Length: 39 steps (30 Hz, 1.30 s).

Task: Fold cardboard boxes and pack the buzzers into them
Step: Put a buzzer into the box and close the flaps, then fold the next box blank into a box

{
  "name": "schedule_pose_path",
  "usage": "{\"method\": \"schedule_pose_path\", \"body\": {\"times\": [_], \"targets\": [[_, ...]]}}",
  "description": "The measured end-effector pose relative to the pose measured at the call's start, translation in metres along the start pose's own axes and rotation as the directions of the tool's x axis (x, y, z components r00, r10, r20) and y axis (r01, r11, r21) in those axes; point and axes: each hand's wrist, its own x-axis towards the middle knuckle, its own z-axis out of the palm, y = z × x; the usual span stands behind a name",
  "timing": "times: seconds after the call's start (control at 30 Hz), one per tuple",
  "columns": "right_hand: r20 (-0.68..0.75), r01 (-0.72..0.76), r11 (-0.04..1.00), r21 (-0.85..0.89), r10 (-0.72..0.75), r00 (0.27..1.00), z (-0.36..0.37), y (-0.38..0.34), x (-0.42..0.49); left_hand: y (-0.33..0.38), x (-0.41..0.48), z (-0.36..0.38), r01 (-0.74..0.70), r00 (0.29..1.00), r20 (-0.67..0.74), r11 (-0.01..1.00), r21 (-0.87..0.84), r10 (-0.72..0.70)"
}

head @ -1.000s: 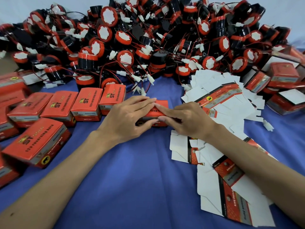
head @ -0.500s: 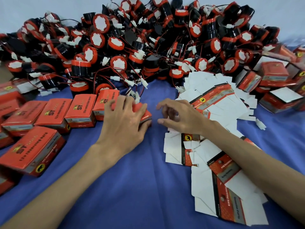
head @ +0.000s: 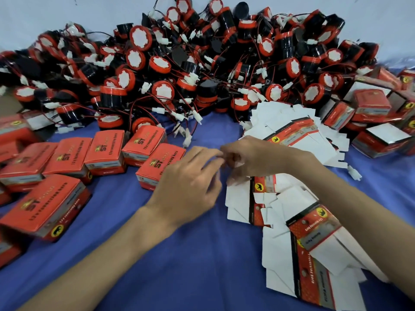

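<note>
Head view: the left hand (head: 190, 187) is hovering over the blue cloth (head: 179, 254), just right of the nearest closed box (head: 155, 164). Its fingers are bending loosely, slightly apart, and are gripping nothing that shows. The right hand (head: 253, 158) is reaching from the right, with its fingers curling down over the near edge of the flat box blanks (head: 242, 205). Motion blur is hiding the fingertips, so whether they are pinching a blank cannot be told. The fingertips of both hands are almost meeting above the cloth.

The flat box blanks are lying in a loose, overlapping spread along the right side of the cloth, mostly white side up, with some red printed panels showing. The heap of buzzers (head: 202, 70), black bodies with red rims and white-plugged wires, is filling the far side of the cloth. The row of closed boxes (head: 105, 151) is standing on the left, between the heap and the near edge. More boxes (head: 370, 106) are lying at the far right, beside the blanks. A loose white plug (head: 354, 172) is lying on the cloth, right of the right forearm
</note>
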Motion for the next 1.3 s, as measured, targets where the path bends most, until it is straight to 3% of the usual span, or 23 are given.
{"method": "schedule_pose_path", "body": {"times": [0.1, 0.23, 0.37, 0.47, 0.5, 0.63, 0.73, 0.83, 0.93, 1.0, 1.07, 1.17, 1.3], "targets": [[-0.209, 0.066, 0.997, -0.032, -0.071, 0.975, -0.001, 0.000, 0.002, 0.016, -0.002, 0.007, 0.250, 0.968, 0.090, 0.873, -0.418, -0.234], [-0.519, 0.134, 0.990, 0.041, -0.094, 0.850, 0.000, -0.006, 0.005, 0.013, -0.003, 0.016, 0.470, 0.869, 0.217, 0.601, -0.647, -0.445], [-0.678, 0.250, 0.968, 0.005, -0.181, 0.713, 0.005, -0.015, 0.005, 0.003, 0.003, 0.015, 0.500, 0.818, 0.353, 0.258, -0.826, -0.454], [-0.748, 0.300, 0.954, 0.011, -0.191, 0.636, 0.007, -0.021, 0.005, -0.003, 0.004, 0.013, 0.519, 0.754, 0.515, -0.110, -0.848, -0.408], [-0.768, 0.319, 0.948, 0.004, -0.202, 0.608, 0.009, -0.024, 0.005, -0.005, 0.005, 0.013, 0.522, 0.747, 0.540, -0.161, -0.837, -0.388], [-0.818, 0.399, 0.917, -0.025, -0.249, 0.519, 0.015, -0.030, 0.006, -0.007, 0.004, 0.015, 0.523, 0.772, 0.545, -0.161, -0.837, -0.327], [-0.811, 0.402, 0.915, -0.035, -0.261, 0.523, 0.021, -0.036, 0.009, -0.006, 0.004, 0.016, 0.543, 0.781, 0.540, -0.087, -0.835, -0.315], [-0.796, 0.308, 0.945, -0.107, -0.267, 0.543, 0.024, -0.035, 0.012, -0.005, 0.003, 0.018, 0.522, 0.789, 0.480, 0.007, -0.853, -0.384], [-0.859, 0.075, 0.991, -0.112, -0.134, 0.493, 0.021, -0.030, 0.009, -0.003, 0.003, 0.017, 0.451, 0.796, 0.390, 0.024, -0.892, -0.463], [-0.847, -0.113, 0.991, -0.070, 0.001, 0.532, 0.020, -0.029, 0.007, -0.004, 0.002, 0.017, 0.429, 0.791, 0.361, 0.028, -0.903, -0.494], [-0.749, -0.216, 0.976, -0.030, 0.121, 0.651, 0.021, -0.028, 0.005, -0.005, 0.002, 0.018, 0.425, 0.780, 0.370, -0.005, -0.905, -0.505], [-0.606, -0.099, 0.986, 0.133, 0.160, 0.779, 0.026, -0.027, 0.006, -0.007, 0.002, 0.018, 0.426, 0.774, 0.429, -0.117, -0.897, -0.466], [-0.699, 0.033, 0.982, 0.187, 0.109, 0.707, 0.041, -0.029, 0.007, -0.010, 0.002, 0.020, 0.452, 0.786, 0.486, -0.183, -0.873, -0.382]]}}
